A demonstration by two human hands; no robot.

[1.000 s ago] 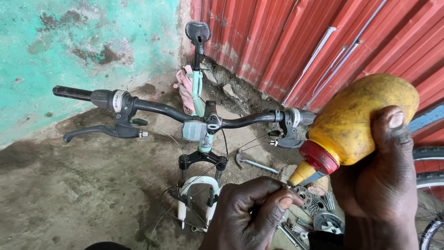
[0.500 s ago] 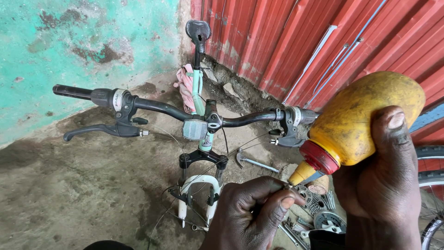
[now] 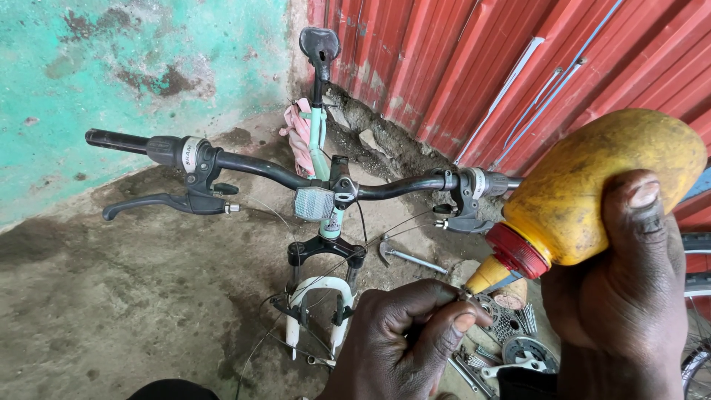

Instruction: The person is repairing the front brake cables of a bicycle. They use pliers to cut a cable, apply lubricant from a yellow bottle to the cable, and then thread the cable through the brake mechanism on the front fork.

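Note:
My right hand (image 3: 629, 296) grips a dirty yellow squeeze bottle (image 3: 600, 185) with a red collar, tilted so its nozzle (image 3: 485, 275) points down and left. The nozzle tip touches a small metal part pinched in the fingers of my left hand (image 3: 404, 337). A thin cable (image 3: 311, 278) runs from my left hand toward the bicycle. The bicycle stands just ahead, with a black handlebar (image 3: 274, 169), brake lever (image 3: 159, 204), white reflector (image 3: 313, 202) and white front fork (image 3: 315, 296).
A pale green frame and black saddle (image 3: 320, 43) lead back to a red corrugated metal wall (image 3: 474, 67). A turquoise wall (image 3: 126, 74) stands left. Sprockets, spokes and tools (image 3: 511, 333) lie on the concrete floor (image 3: 111, 311); a wheel rim (image 3: 696, 318) shows at right.
The view has barely shifted. Both hands keep the same hold, and the bottle nozzle stays at the part in my left hand.

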